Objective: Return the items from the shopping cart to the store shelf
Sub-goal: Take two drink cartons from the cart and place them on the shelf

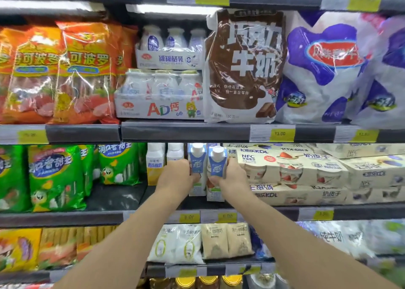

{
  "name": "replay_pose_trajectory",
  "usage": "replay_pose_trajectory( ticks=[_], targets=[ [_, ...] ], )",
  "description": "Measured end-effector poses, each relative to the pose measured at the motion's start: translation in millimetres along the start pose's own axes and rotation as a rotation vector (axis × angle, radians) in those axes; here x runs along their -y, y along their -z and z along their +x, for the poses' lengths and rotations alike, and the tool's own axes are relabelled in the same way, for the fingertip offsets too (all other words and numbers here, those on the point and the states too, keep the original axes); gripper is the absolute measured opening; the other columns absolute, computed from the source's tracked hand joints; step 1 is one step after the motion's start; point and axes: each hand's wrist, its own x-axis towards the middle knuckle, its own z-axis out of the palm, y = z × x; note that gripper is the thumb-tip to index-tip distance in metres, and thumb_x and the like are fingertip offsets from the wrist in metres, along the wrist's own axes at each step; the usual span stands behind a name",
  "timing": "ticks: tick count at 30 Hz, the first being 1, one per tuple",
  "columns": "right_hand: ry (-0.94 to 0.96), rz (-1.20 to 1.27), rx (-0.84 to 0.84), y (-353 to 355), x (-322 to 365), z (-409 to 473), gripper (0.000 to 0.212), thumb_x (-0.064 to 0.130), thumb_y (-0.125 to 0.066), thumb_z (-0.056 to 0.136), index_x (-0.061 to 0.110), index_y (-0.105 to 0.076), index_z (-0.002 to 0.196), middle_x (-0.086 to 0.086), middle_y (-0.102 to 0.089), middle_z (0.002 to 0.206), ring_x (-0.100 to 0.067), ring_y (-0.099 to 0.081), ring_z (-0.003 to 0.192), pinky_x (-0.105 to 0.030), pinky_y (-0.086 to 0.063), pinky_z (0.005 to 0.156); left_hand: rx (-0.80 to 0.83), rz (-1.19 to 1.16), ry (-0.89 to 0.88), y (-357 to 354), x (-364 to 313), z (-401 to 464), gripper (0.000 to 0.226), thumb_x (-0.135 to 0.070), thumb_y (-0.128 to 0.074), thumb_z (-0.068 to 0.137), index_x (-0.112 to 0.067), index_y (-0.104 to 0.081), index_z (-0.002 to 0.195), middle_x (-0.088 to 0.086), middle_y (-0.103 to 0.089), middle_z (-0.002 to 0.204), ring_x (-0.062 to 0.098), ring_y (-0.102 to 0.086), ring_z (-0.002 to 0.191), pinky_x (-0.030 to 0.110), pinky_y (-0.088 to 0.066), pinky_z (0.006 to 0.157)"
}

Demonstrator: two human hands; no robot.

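Apparently left hand, right hand gripping cartons

Blue-and-white cartons, green snack bags, brown-and-white milk bag.

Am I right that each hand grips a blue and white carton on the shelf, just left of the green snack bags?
Not quite. In the head view the left hand and right hand grip blue and white cartons right of the green snack bags, not left.
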Motion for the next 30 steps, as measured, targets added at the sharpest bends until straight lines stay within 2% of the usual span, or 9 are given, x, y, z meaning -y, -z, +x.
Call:
replay_pose_trajectory(
  ticks=[3, 6, 10, 14, 18, 24, 28, 30],
  targets=[
    [0.027, -0.146, 0.020, 3.3, 5.6, 0.7, 0.041, 0.021, -0.075, 0.085, 0.014, -0.052, 0.119, -0.005, -0.065, 0.114, -0.022, -0.060, 0.100, -0.034, -0.047, 0.082, 0.001, 0.037, -0.010, -2.5, -1.3, 0.1, 0.023, -0.030, -0.068, 0.088, -0.009, -0.062, 0.092, 0.009, -0.067, 0.093, 0.027, -0.066, 0.088, 0.029, -0.047, 0.065],
    [0.049, -0.249, 0.002, 6.4, 8.8, -4.1, 0.051, 0.037, -0.077, 0.083, 0.013, -0.049, 0.118, -0.004, -0.062, 0.108, -0.025, -0.061, 0.103, -0.031, -0.045, 0.077, 0.000, 0.089, -0.035, -2.9, -2.7, -0.2, 0.024, -0.033, -0.066, 0.089, -0.009, -0.061, 0.091, 0.009, -0.067, 0.094, 0.026, -0.067, 0.085, 0.029, -0.048, 0.063],
    [0.063, -0.319, -0.035, 5.6, 9.2, -6.7, 0.054, 0.053, -0.072, 0.081, 0.015, -0.052, 0.114, -0.005, -0.063, 0.105, -0.024, -0.063, 0.099, -0.033, -0.051, 0.075, -0.098, 0.120, -0.081, 10.6, -3.7, 6.5, 0.030, -0.033, -0.071, 0.085, -0.011, -0.056, 0.097, 0.009, -0.066, 0.096, 0.027, -0.066, 0.091, 0.029, -0.042, 0.065],
    [0.034, -0.298, -0.048, 4.1, 10.8, -5.0, 0.046, 0.050, -0.070, 0.081, 0.017, -0.052, 0.108, -0.007, -0.062, 0.104, -0.022, -0.062, 0.089, -0.032, -0.052, 0.068, -0.130, 0.330, -0.171, 22.9, -7.9, 14.2, 0.043, -0.041, -0.064, 0.089, -0.007, -0.052, 0.113, 0.010, -0.065, 0.102, 0.026, -0.064, 0.097, 0.029, -0.045, 0.073],
    [0.024, -0.252, -0.067, -0.2, 10.5, -1.4, 0.043, 0.046, -0.069, 0.083, 0.015, -0.052, 0.108, -0.007, -0.064, 0.102, -0.021, -0.063, 0.085, -0.029, -0.049, 0.061, -0.059, 0.381, -0.247, 18.1, -10.9, 20.4, 0.051, -0.042, -0.065, 0.087, -0.010, -0.045, 0.123, 0.007, -0.065, 0.103, 0.025, -0.065, 0.096, 0.031, -0.048, 0.076],
    [0.024, -0.241, -0.100, -2.7, 13.3, 7.3, 0.048, 0.045, -0.070, 0.083, 0.012, -0.049, 0.110, -0.009, -0.066, 0.105, -0.026, -0.064, 0.096, -0.038, -0.056, 0.077, 0.043, 0.354, -0.239, 19.0, -18.5, 33.5, 0.033, -0.033, -0.072, 0.082, -0.013, -0.060, 0.105, 0.005, -0.065, 0.095, 0.023, -0.064, 0.088, 0.033, -0.054, 0.073],
    [0.015, -0.250, -0.118, -5.6, 12.4, 10.6, 0.053, 0.045, -0.070, 0.084, 0.010, -0.045, 0.116, -0.010, -0.065, 0.109, -0.028, -0.065, 0.100, -0.040, -0.055, 0.077, 0.086, 0.447, -0.178, 14.9, -22.9, 44.8, 0.030, -0.026, -0.072, 0.083, -0.015, -0.057, 0.106, 0.002, -0.053, 0.089, 0.023, -0.061, 0.089, 0.031, -0.045, 0.065],
    [0.019, -0.258, -0.130, -7.9, 12.5, 12.8, 0.055, 0.045, -0.070, 0.085, 0.009, -0.044, 0.117, -0.010, -0.066, 0.109, -0.029, -0.065, 0.102, -0.043, -0.057, 0.082, 0.132, 0.467, -0.129, 13.3, -26.0, 50.6, 0.021, -0.024, -0.070, 0.085, -0.016, -0.059, 0.100, 0.000, -0.049, 0.078, 0.022, -0.057, 0.082, 0.031, -0.043, 0.064]
  ],
)
